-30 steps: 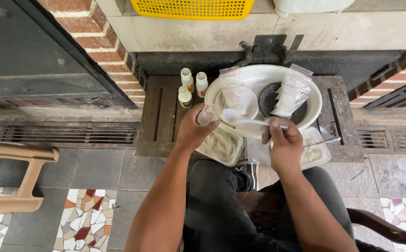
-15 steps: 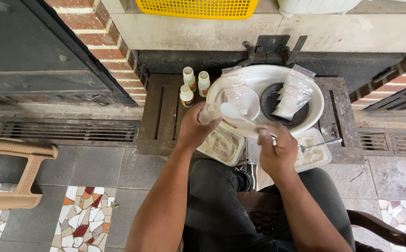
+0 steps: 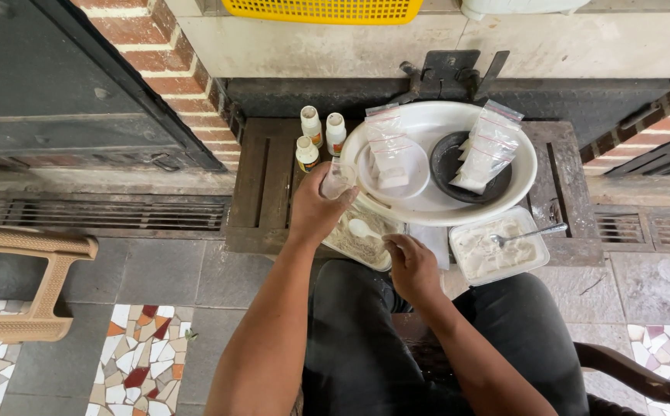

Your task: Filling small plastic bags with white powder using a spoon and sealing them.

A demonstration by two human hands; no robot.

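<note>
Left hand (image 3: 315, 212) gripping small clear bag (image 3: 337, 182); right hand (image 3: 412, 266) pinching white spoon (image 3: 362, 229), dipping into powder tray (image 3: 358, 245) between hands; white basin (image 3: 435, 204) just beyond.

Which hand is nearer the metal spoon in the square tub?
Right. The right hand is just left of the tub's metal spoon; the left hand, holding a small clear bag, is farther left.

Home patio, brick wall (image 3: 196, 77), mosaic floor (image 3: 138, 362)
</note>
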